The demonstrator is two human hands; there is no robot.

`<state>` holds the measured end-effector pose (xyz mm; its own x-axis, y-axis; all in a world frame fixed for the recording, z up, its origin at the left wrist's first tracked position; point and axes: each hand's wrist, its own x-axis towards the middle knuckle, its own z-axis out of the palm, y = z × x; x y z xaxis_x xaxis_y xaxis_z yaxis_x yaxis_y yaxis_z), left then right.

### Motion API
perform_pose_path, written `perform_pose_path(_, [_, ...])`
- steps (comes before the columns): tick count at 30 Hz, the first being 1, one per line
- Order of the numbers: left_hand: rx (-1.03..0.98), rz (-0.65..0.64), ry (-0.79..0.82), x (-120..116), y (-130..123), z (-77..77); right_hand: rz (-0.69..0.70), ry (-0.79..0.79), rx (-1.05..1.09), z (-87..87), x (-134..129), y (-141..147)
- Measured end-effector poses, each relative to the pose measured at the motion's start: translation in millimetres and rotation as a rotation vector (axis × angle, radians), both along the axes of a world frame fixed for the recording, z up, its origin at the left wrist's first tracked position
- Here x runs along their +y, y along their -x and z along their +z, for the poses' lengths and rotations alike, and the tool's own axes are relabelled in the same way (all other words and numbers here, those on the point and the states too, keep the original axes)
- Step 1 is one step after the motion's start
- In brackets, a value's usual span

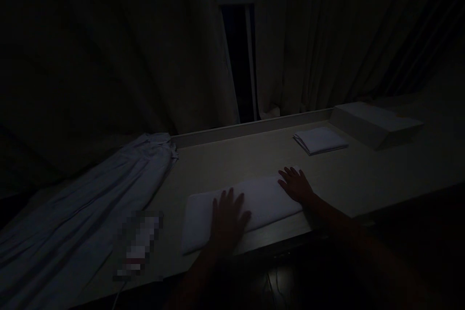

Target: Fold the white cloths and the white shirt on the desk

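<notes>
A white cloth [267,201], folded into a long strip, lies flat on the pale table [236,160] in front of me. My left hand [229,218] is over its left half with the fingers spread. Near the cloth's right end rests my right hand [295,184], palm down and fingers apart. Neither hand grips anything. The scene is very dark, so the cloth's folds and the exact contact under the left palm are hard to make out.
At the left a large pale cloth [119,189] is spread in creases. Beside it lies a blurred-out object [141,242] with a cord. Farther back sit a smaller folded cloth [321,139] and a box-like block [378,123]. Curtains [308,34] hang behind the table's raised back edge.
</notes>
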<state>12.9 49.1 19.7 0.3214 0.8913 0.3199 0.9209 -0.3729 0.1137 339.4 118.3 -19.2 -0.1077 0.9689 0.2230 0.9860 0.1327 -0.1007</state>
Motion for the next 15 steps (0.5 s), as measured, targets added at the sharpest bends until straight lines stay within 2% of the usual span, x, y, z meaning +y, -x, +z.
perform_pose_path(3, [0.023,-0.040,0.042,-15.2,-29.6,-16.4,-0.002,0.006,0.021,-3.3,2.2,-0.2])
perform_pose_path(6, [0.027,-0.004,0.031,-21.7,-37.2,-23.7,0.010,0.003,0.139,-6.3,4.3,1.1])
perform_pose_path(7, [0.031,0.002,0.027,-22.4,-37.2,-23.9,0.009,-0.012,0.235,-6.8,5.0,1.2])
perform_pose_path(9, [0.039,0.004,0.025,-22.3,-36.4,-22.6,-0.045,-0.091,0.575,-6.9,6.7,-1.0])
perform_pose_path(12, [0.048,0.006,0.022,-21.1,-36.7,-20.7,-0.258,-0.265,1.121,-5.5,10.0,-14.3])
perform_pose_path(15, [0.061,0.010,0.026,-21.0,-38.5,-20.7,-0.408,-0.356,1.411,-3.7,11.4,-38.7])
